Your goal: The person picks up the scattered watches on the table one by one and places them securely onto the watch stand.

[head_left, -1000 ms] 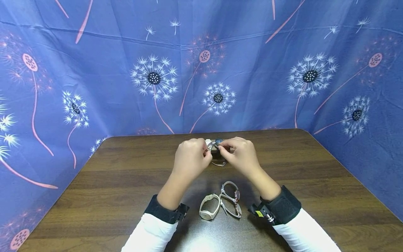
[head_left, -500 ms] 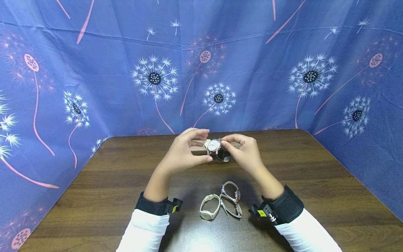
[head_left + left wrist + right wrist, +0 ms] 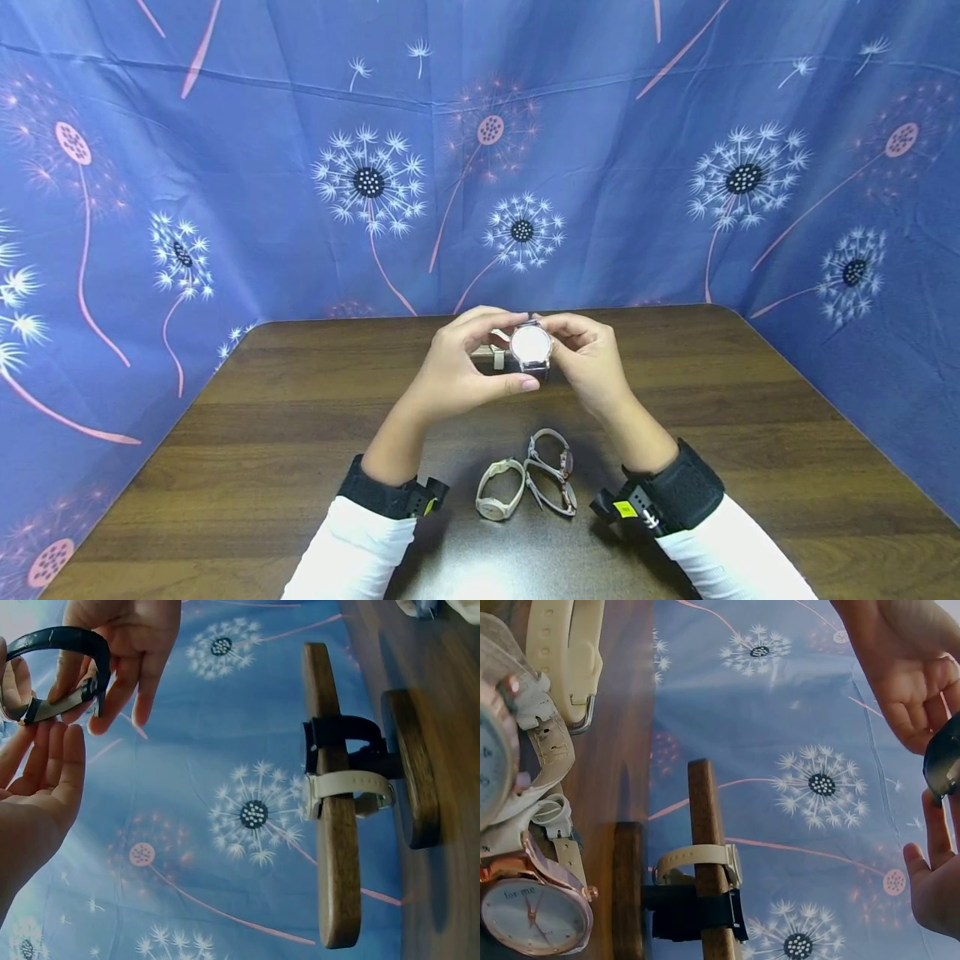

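While both hands are lifted above the brown table [image 3: 262,433], they hold one watch [image 3: 531,345] between them, up in the air over the far middle of the table. The left hand [image 3: 457,371] curls its fingers over the top of the watch and its thumb sits under it, so it pinches the watch from the left. The right hand [image 3: 588,362] pinches it from the right with bent fingers. The round white face of the watch points up at the head camera. In the left wrist view the watch has a dark blue strap [image 3: 64,637] that bends in a loop between the fingers. Both wrists wear black bands, and the sleeves are white. Just behind the hands stands one wooden stand [image 3: 330,810] with a flat foot and a long bar. Two watches hang on that bar, side by side: a dark one [image 3: 337,735] and a cream one [image 3: 349,787]. Closer to the person, three more watches lie on the table between the arms: one cream watch [image 3: 498,492] and two pinkish ones [image 3: 553,471] touching each other. A blue cloth with dandelion flowers [image 3: 367,179] hangs all around the table.
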Action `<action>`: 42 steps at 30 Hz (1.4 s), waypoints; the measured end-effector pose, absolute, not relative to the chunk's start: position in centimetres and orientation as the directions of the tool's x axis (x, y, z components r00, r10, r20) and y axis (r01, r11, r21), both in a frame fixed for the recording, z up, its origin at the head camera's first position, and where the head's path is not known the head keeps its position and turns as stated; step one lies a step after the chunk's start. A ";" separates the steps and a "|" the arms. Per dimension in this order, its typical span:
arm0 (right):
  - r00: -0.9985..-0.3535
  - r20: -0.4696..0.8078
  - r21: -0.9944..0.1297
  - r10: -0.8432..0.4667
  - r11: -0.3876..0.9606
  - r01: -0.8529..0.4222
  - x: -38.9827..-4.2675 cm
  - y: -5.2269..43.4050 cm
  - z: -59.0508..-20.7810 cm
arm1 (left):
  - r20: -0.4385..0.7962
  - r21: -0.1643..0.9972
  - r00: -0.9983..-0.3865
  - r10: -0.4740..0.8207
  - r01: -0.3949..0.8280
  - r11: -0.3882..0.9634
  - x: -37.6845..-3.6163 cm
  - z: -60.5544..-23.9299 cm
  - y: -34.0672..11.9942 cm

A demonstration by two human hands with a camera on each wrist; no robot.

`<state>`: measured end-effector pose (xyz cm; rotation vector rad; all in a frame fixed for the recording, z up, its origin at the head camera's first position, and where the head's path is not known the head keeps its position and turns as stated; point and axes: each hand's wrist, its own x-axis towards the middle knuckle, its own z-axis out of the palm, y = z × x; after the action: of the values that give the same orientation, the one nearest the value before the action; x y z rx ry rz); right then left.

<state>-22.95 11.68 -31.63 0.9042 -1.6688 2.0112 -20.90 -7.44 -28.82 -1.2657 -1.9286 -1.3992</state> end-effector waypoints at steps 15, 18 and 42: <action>-0.692 0.713 -0.697 -0.114 -0.223 -0.681 -22.8 11.6 -31.4 | 0.814 0.419 -0.418 0.404 0.903 0.089 -20.4 -28.2 -7.4; -0.692 0.710 -0.701 -0.133 -0.230 -0.675 -22.8 11.8 -31.4 | 0.816 0.414 -0.412 0.406 0.906 0.088 -20.5 -28.1 -7.6; -0.845 0.534 -0.840 0.035 0.138 -0.525 -27.9 18.4 -32.5 | 0.759 0.510 -0.586 0.285 0.806 0.300 -23.6 -29.1 -11.7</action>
<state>-27.92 18.45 -32.54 0.4697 -1.9945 1.7530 -23.63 -11.67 -29.09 -0.9682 -2.0314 -1.2592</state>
